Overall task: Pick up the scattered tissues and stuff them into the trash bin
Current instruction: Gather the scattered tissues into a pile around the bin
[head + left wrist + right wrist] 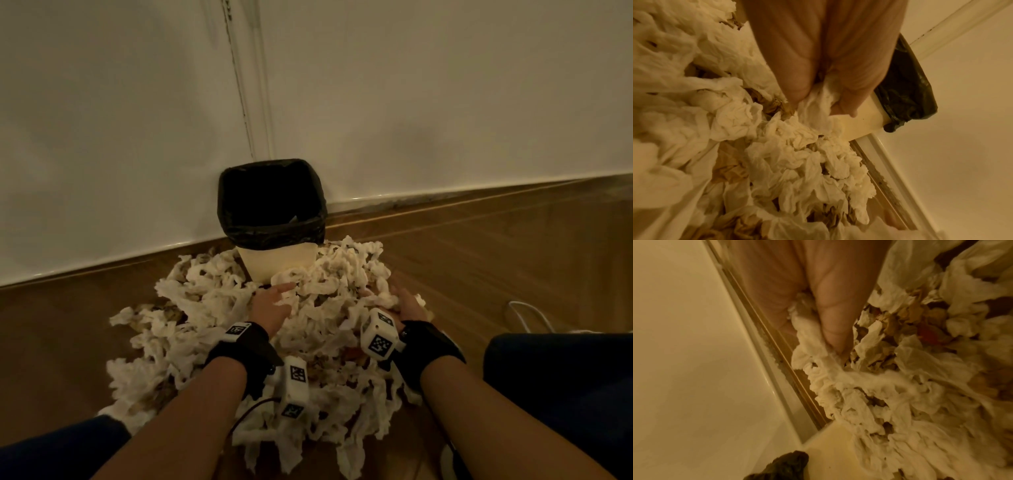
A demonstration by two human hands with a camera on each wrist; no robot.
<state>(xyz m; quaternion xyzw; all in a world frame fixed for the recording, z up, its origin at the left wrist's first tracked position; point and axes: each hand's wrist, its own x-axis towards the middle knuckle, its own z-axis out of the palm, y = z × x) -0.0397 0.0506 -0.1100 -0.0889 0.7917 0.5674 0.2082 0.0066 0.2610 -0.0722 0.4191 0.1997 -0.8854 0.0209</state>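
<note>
Head view: I see a large heap of crumpled white tissues [308, 329] spread over a wooden floor [496, 260], piled against the base of a cream trash bin [277, 262] that stands in the corner where two white walls [120, 137] meet. A black bag [270, 202] lines the bin and folds over its rim. My left hand [270, 303] rests on top of the heap, just in front of the bin. In the left wrist view its fingers [797, 81] are closed around a wad of tissue. My right hand [409, 303] sits on the heap's right side; the right wrist view shows its fingers [830, 318] pinching a twisted tissue.
</note>
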